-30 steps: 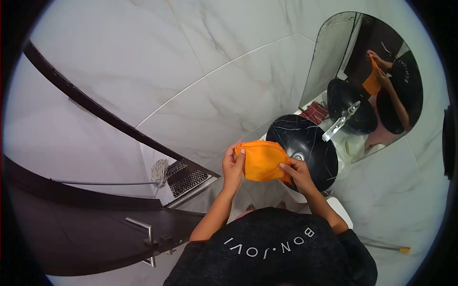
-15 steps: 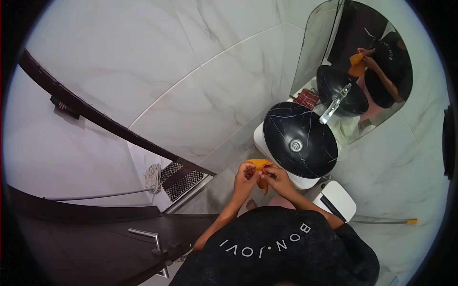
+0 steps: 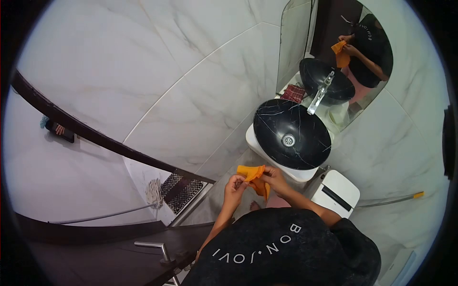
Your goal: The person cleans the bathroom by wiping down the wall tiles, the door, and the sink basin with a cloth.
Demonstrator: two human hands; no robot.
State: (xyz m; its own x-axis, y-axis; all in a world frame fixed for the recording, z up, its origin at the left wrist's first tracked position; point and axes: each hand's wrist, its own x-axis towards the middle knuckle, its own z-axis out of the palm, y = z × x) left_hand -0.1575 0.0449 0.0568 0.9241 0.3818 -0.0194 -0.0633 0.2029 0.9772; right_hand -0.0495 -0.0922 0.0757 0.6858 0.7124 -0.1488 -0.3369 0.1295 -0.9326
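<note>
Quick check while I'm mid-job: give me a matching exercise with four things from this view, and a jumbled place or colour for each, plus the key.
Things
1. orange cloth
2. basin
3. red checked cloth
4. mop head

Places or colours
A. beside the patterned mat
B. held by the left hand and right hand
C. near the lower edge of the mirror
D. black with pale veins

Right pairs: 1-B, 2-D, 3-C, 4-A
</note>
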